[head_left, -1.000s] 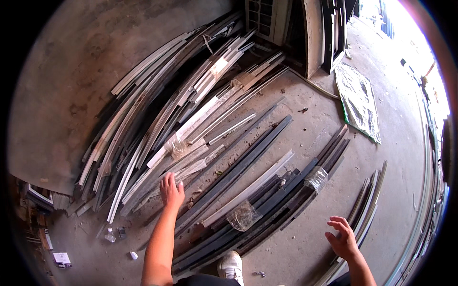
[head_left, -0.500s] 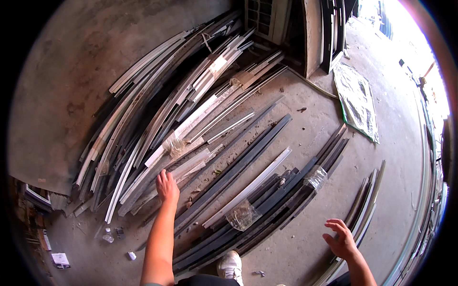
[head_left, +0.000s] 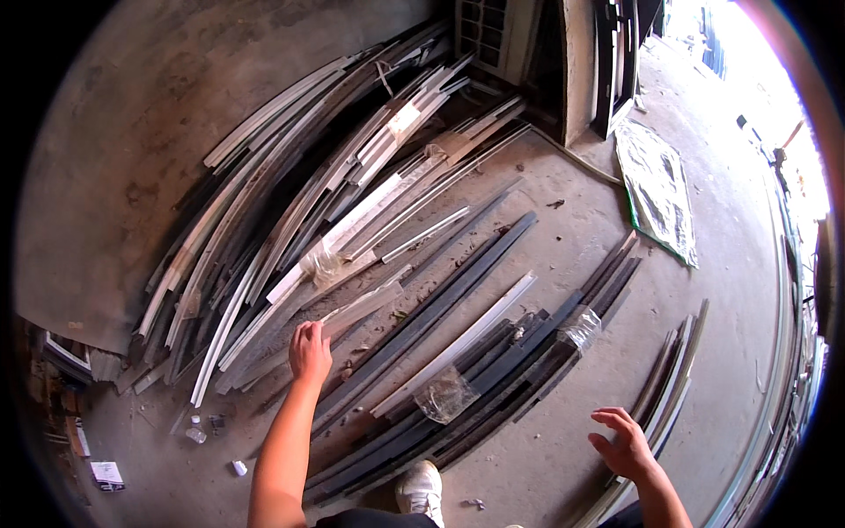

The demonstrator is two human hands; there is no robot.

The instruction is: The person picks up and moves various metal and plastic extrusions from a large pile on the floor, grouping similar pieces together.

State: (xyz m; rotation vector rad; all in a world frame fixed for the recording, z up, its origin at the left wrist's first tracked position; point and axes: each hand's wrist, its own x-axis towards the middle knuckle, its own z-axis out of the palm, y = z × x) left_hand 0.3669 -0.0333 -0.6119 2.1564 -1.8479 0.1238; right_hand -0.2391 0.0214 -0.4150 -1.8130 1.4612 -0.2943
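My left hand (head_left: pixel 310 354) is closed round the near end of a pale, long, flat strip (head_left: pixel 365 308). The strip slants away to the right, beside the bundled long profiles (head_left: pixel 339 242) on the floor; its near end is hidden in my fingers. Out to the right, my right hand (head_left: pixel 623 447) is held in the air with nothing in it, its fingers curved and apart. Next to that hand lies a small group of long, thin profiles (head_left: pixel 676 374). Between my hands, dark profiles (head_left: pixel 519 356) lie in a bundle wrapped with clear tape.
Dark bars (head_left: pixel 440 304) and a white bar (head_left: pixel 471 339) lie between the piles. My white shoe (head_left: pixel 419 488) stands by the dark bundle. A small clear bottle (head_left: pixel 195 429) and a white cap-like piece (head_left: pixel 239 468) lie at left. A silvery sheet (head_left: pixel 656 189) is spread farther off.
My left hand has shifted slightly down, and the pale strip has moved with it, its far end swinging a little to the right. My right hand has drifted slightly left.
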